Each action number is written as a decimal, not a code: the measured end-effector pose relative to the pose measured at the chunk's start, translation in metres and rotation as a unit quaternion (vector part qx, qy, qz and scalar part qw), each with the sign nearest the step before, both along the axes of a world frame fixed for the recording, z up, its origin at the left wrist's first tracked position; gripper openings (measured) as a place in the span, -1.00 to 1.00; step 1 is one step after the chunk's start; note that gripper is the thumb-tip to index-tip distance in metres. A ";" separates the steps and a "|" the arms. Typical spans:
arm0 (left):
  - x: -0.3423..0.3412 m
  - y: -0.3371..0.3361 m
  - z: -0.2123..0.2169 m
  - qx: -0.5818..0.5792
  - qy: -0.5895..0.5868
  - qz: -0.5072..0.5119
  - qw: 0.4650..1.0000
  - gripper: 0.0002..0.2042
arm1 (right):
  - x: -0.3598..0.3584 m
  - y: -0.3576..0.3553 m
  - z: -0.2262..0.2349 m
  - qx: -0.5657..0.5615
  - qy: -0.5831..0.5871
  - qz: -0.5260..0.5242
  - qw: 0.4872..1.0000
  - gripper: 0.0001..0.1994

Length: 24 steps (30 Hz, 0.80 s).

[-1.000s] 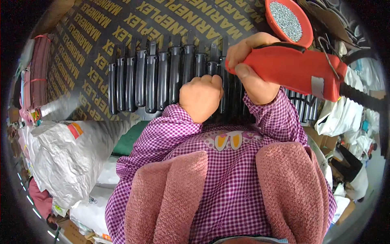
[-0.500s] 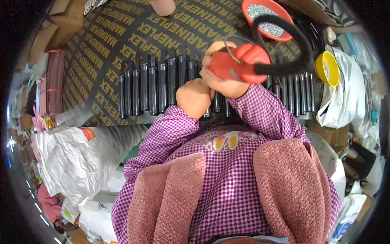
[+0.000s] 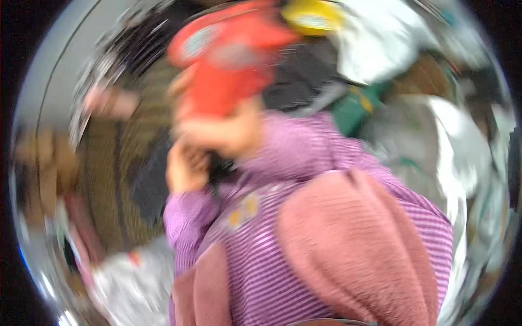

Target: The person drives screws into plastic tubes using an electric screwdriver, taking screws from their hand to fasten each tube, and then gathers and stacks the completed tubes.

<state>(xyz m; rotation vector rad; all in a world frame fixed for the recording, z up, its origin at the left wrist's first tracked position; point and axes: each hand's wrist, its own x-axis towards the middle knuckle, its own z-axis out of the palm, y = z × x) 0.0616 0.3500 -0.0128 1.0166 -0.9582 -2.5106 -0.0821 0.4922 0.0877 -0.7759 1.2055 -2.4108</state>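
Motion blur smears the whole view. My right hand [image 3: 231, 130] is closed around the body of a red power tool [image 3: 217, 89], whose exact kind I cannot make out. Just below it, almost touching, my left hand [image 3: 184, 169] is curled shut; whatever it pinches is hidden or too blurred to name. Dark handle-like pieces lie on the table to both sides, one group [image 3: 154, 179] left of my hands and another [image 3: 304, 76] to the right. Beyond the tool, a red bowl [image 3: 182, 50] holds small silvery metal pieces.
A yellow bowl [image 3: 315, 11] stands at the far edge beside a white sack [image 3: 378, 43]. Toward the far left is a pink cup [image 3: 117, 103] on the dark patterned tabletop [image 3: 103, 168]. White bags [image 3: 133, 290] lie at the near left, with more bags on the right.
The whole view has swung round and blurred, so the table and bowls appear turned and shifted left. Both hands stay close together, with the red tool still in my right hand.
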 end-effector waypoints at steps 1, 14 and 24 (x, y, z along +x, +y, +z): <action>-0.018 0.031 0.020 -0.050 -0.031 0.073 0.996 -0.73 | -0.003 0.004 -0.006 -0.017 -0.006 0.073 0.997 -0.62; -0.061 0.093 0.030 -0.384 0.032 -0.085 0.919 -0.52 | -0.022 0.083 0.004 -0.096 0.107 0.014 0.990 -0.42; -0.055 0.103 0.051 -0.063 0.057 -0.016 0.996 -0.53 | -0.019 0.073 -0.009 -0.076 0.100 0.038 0.991 -0.54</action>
